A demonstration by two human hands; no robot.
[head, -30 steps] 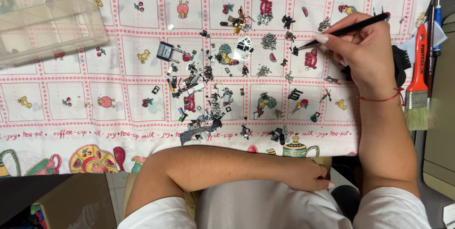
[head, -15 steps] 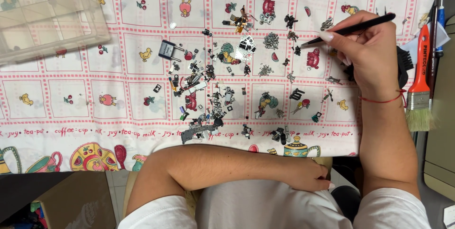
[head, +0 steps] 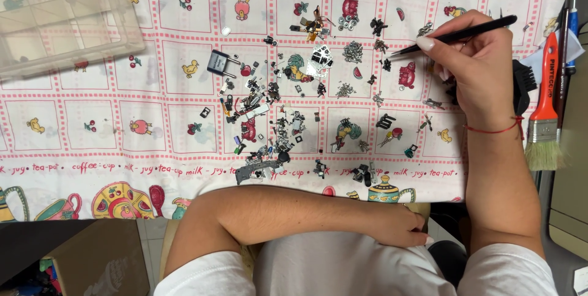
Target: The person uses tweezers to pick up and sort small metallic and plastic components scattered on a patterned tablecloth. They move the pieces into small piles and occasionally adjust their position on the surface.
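My right hand grips black tweezers like a pen, with the tip pointing left at small dark metal bits near a pile of screws. Across my lap, my left hand lies palm down with loosely curled fingers, below the table edge, holding nothing. Several tiny screws, clips and dark electronic parts lie scattered over the middle of a white cloth with red squares and small pictures. A crumpled bit of gold foil sits near the top.
A clear plastic compartment box stands at the top left. An orange-handled paintbrush and a small black brush lie at the right edge. A cardboard box sits on the floor at lower left.
My right hand has shifted slightly, and the tweezers' tip has moved a little down and left toward the small parts. The left arm has stayed still.
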